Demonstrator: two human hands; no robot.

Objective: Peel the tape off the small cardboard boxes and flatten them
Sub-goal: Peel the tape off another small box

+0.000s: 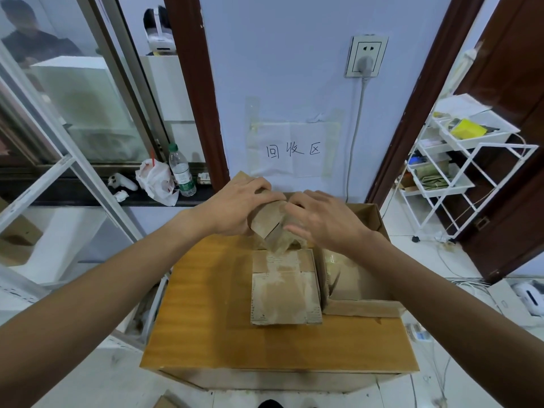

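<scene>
I hold a small cardboard box [266, 220] in the air above the back of the wooden table [206, 304]. My left hand [235, 206] grips its left side and top. My right hand [323, 219] grips its right side, fingers curled over the top edge. A strip of clear tape [278, 244] hangs from the box's underside. Below it a flattened small box [284, 287] with tape marks lies on the table. To its right a large open carton [365, 309] holds more cardboard [344, 275].
A wall with a taped paper sign [293, 150] and a power socket [366, 55] stands behind the table. A window ledge at left carries a water bottle [181, 169] and a plastic bag [156, 182]. A white wire rack [459, 172] stands at right.
</scene>
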